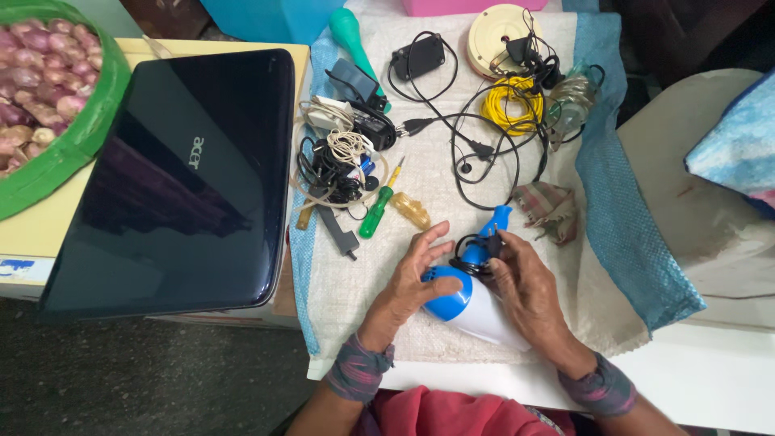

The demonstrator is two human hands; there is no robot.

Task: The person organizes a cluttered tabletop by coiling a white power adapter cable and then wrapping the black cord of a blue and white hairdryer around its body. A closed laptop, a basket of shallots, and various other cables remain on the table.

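Observation:
A blue and white hair dryer (472, 305) lies on a white woven cloth (428, 173) near the front edge. My left hand (408, 282) rests on its round blue back end, fingers spread over it. My right hand (525, 287) grips the dryer's body and pinches its bundled black cord and plug (476, 250) against the blue handle. A green-handled screwdriver (378, 208) and a small amber piece (412, 210) lie just beyond my left hand.
A shut black laptop (173, 186) lies at left. A green basket of shallots (48, 89) sits far left. Black cables (476, 137), a yellow wire coil (514, 101), adapters (343, 153) and a round cream disc (496, 32) crowd the cloth's far half. A folded rag (549, 211) lies to the right.

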